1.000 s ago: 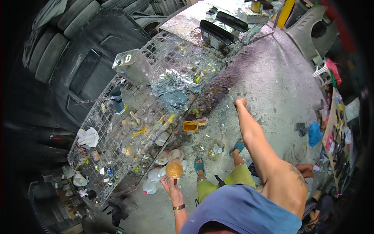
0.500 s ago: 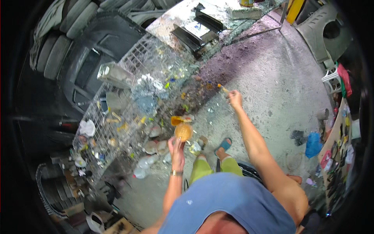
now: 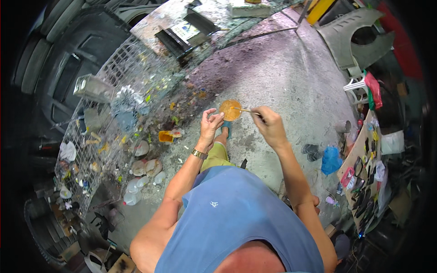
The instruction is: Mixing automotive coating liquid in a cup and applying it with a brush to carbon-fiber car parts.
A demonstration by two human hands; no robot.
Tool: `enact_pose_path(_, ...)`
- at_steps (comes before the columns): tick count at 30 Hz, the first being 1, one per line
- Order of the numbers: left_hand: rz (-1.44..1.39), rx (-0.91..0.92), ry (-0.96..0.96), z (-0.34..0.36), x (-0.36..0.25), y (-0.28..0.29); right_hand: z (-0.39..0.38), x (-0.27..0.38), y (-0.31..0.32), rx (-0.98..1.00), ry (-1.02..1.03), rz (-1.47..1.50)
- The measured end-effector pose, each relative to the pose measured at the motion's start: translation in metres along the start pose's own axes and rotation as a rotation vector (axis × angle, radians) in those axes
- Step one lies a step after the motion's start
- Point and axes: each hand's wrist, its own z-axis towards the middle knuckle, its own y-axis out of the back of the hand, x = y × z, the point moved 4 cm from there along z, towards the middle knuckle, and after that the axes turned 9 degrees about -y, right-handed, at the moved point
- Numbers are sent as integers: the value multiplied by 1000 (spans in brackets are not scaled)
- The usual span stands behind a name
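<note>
My left hand (image 3: 210,123) holds a small round cup of orange liquid (image 3: 230,110) by its rim, raised in front of my chest. My right hand (image 3: 268,123) grips a thin stick (image 3: 242,109) whose tip dips into the orange liquid. Both hands meet over the stained concrete floor (image 3: 282,73). A gold watch sits on my left wrist. I wear a blue sleeveless shirt.
A wire mesh panel (image 3: 123,86) littered with scraps and a metal box (image 3: 93,87) lies to the left. An orange container (image 3: 165,136) and several plastic bottles (image 3: 134,191) rest on the floor. Tyres, a grey moulded part (image 3: 353,34), a board of tools (image 3: 364,168) and a blue bag (image 3: 331,160) ring the area.
My left hand lifted the orange cup from near the floor clutter up in front of me. My right hand swung back from reaching out and brought the stick into the cup.
</note>
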Motion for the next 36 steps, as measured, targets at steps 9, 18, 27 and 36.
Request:
enact_pose_path(9,-33,122,67,104,5,-88,111,-41,35,84,-70,-28)
enact_pose_path(18,131,167,130,188,-15,-152,204,-72,80,54,-76,-100)
enact_pose_path(27,31,-6,-43,238,-2,-215,297,-110,124,225,56,-120)
enact_pose_path(36,-153,-331,-231,237,12,-278,369,-121,152,441,399,-54)
